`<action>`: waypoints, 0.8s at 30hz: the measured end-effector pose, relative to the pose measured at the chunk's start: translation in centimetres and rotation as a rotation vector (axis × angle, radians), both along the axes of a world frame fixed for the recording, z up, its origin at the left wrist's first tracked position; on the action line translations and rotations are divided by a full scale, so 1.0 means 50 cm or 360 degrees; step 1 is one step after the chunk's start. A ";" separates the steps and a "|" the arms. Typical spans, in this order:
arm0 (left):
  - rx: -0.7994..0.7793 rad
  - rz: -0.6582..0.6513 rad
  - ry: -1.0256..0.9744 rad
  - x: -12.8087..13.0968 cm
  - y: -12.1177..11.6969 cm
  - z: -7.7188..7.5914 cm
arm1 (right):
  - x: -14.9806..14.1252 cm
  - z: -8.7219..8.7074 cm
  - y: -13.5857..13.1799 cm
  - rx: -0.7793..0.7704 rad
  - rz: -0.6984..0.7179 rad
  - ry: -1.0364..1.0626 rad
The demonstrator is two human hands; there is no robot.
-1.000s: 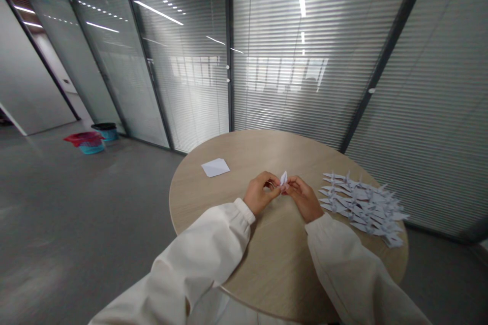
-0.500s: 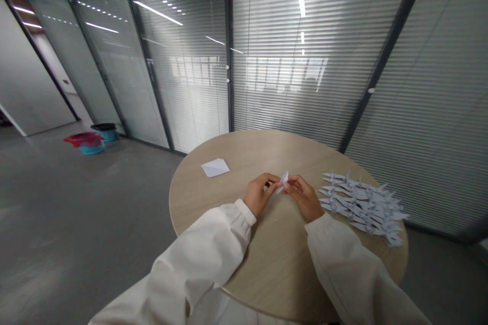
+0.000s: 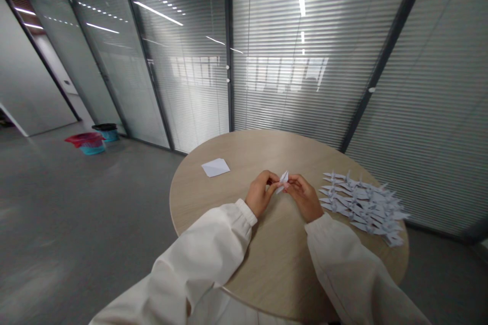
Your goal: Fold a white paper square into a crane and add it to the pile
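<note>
A small piece of folded white paper (image 3: 284,177) is pinched between my two hands, just above the round wooden table (image 3: 263,150). My left hand (image 3: 261,193) grips its left side with thumb and fingertips. From the other side, my right hand (image 3: 304,197) holds it the same way, fingers bent. Pointed tips of the paper stick up and down between the fingers; its inner folds are too small to make out. To the right of my right hand lie several folded white paper cranes (image 3: 360,205), set close together in rows.
White paper sheets (image 3: 215,167) lie on the table's left part. Beyond the table stands a glass partition with blinds (image 3: 282,96). On the floor at the left are a blue bin with a red liner (image 3: 86,141) and another with a black liner (image 3: 107,131).
The folded paper has turned slightly between my fingers and shows a wider face. My left hand has shifted a little to the right; the other things stay put.
</note>
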State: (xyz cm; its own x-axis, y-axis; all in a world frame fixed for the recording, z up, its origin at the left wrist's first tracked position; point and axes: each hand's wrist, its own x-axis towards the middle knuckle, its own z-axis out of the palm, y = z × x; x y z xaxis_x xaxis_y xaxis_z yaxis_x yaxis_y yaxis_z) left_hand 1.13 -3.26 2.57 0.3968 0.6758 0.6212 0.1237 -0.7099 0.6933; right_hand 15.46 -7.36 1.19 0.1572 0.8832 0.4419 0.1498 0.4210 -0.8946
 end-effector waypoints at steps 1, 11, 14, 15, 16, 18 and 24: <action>-0.0014 0.0008 -0.0014 0.000 0.000 0.001 | 0.000 0.001 -0.001 -0.0007 -0.0013 -0.0012; 0.0116 -0.0022 -0.0051 -0.002 0.004 0.003 | -0.003 0.005 -0.004 0.0008 -0.0024 -0.0028; 0.0074 -0.0062 -0.0064 -0.001 0.006 -0.001 | 0.000 0.003 -0.003 0.0019 -0.0007 -0.0028; 0.0043 -0.0067 -0.0061 0.000 0.007 -0.002 | 0.002 0.003 -0.003 0.0022 -0.0001 -0.0025; 0.0007 -0.0077 -0.0054 0.001 0.007 -0.003 | 0.003 0.002 -0.003 0.0024 0.0005 -0.0025; -0.0064 -0.0124 -0.0045 0.002 0.008 -0.004 | 0.005 0.001 -0.004 0.0027 -0.0001 -0.0041; -0.0218 -0.0243 -0.0167 0.005 0.012 -0.009 | 0.005 0.001 -0.005 0.0042 -0.0081 -0.0124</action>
State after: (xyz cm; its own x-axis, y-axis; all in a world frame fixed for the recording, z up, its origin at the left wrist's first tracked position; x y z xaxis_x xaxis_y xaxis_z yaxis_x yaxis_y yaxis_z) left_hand 1.39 -2.67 2.14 0.4393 0.6936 0.5709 -0.0558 -0.6132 0.7880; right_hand 15.71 -7.64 1.23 0.1661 0.8628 0.4775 0.2402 0.4342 -0.8682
